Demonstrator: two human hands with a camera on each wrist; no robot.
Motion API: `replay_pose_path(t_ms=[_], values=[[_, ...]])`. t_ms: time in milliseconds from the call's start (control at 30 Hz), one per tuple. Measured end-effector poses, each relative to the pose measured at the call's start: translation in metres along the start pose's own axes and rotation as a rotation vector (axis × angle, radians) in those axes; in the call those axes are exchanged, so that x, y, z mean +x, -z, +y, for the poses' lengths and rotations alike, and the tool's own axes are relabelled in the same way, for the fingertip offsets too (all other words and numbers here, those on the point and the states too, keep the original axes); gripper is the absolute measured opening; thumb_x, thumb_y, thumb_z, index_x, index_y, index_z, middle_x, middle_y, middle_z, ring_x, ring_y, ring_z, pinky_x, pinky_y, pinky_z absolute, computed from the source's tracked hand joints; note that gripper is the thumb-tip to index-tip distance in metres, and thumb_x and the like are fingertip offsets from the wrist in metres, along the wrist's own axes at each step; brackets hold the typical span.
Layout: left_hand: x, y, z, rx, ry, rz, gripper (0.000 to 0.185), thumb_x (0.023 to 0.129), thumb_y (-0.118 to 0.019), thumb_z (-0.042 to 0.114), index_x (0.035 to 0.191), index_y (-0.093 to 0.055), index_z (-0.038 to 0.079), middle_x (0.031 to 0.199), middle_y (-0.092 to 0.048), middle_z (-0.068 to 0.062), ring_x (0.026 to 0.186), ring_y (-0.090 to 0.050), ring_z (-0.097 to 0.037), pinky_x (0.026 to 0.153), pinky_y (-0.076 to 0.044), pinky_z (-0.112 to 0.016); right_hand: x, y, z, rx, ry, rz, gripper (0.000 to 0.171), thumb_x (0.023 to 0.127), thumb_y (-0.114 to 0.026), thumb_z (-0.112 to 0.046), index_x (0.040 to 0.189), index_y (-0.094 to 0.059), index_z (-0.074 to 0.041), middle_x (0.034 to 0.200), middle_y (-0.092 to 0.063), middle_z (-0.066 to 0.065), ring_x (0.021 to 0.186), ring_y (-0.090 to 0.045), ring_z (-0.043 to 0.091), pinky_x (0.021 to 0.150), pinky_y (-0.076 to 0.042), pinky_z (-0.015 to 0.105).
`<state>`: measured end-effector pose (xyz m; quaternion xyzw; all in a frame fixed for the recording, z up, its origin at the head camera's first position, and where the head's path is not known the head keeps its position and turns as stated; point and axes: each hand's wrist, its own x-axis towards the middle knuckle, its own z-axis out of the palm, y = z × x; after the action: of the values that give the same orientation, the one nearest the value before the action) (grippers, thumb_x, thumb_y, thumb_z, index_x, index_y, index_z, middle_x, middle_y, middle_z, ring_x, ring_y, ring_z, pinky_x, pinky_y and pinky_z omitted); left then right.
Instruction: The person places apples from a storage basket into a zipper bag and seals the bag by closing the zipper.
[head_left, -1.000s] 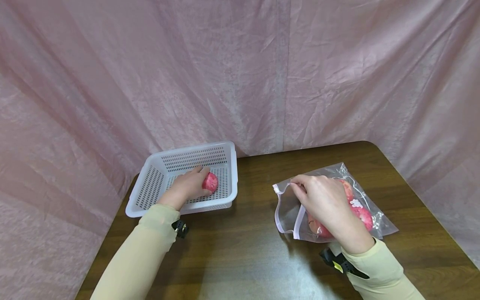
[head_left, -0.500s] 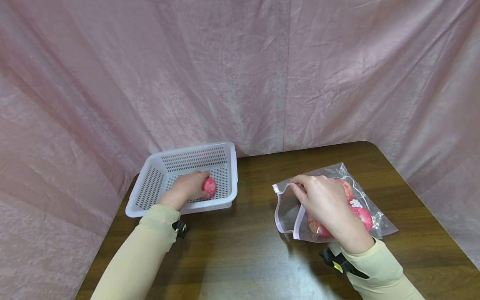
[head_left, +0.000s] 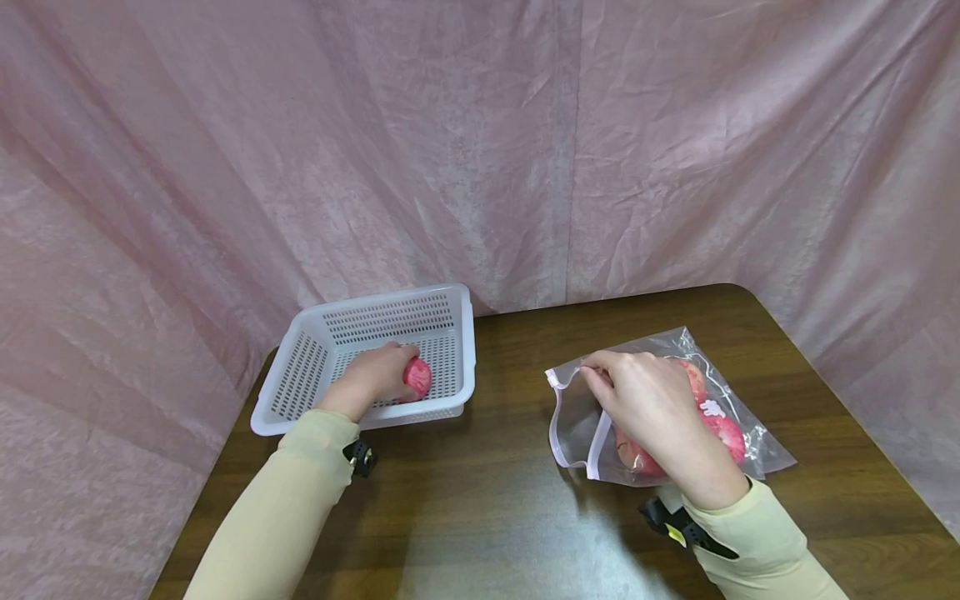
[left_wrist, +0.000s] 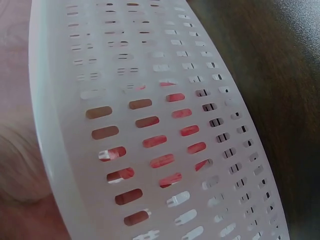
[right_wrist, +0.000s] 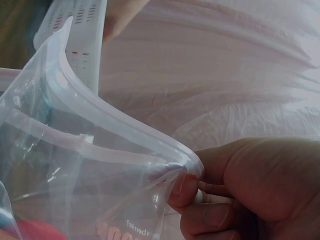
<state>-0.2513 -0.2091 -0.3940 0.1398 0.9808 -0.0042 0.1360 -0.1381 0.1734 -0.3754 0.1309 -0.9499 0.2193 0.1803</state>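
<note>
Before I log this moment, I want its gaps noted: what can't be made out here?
Left wrist view: most of the red fruit, hidden behind the basket wall.
Head view: exact count of bagged fruit, partly covered by the right hand.
Right wrist view: full print on the bag, cut off by the bottom edge.

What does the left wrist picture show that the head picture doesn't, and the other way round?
Only the left wrist view: the red round thing peeking through slots in the basket. Only the head view: the clear bag with more red round things, and the right hand pinching its edge. Both: the basket, the red round thing, the left hand and the table.
</note>
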Motion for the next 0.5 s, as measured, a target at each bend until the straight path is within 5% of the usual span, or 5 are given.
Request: replay_pose_path(t_ms=[500], values=[[-0.0030,0.0085,-0.0050,-0.081,-0.065,0.107,0.073,0.088,-0.090,0.030,0.149,-0.063,0.002,0.134,-0.072,-0.019,0.121,-0.068,-0.039,0.106,-0.054,-0.058,-0.0007,0.0002,0.0009,0.001,0.005,0.001,0.011,0.101,-0.076,-0.021,0.103,-0.087,-0.021,0.088,-0.082,0.003,0.072,-0.075,0.031,0.053,-0.049,0.050]])
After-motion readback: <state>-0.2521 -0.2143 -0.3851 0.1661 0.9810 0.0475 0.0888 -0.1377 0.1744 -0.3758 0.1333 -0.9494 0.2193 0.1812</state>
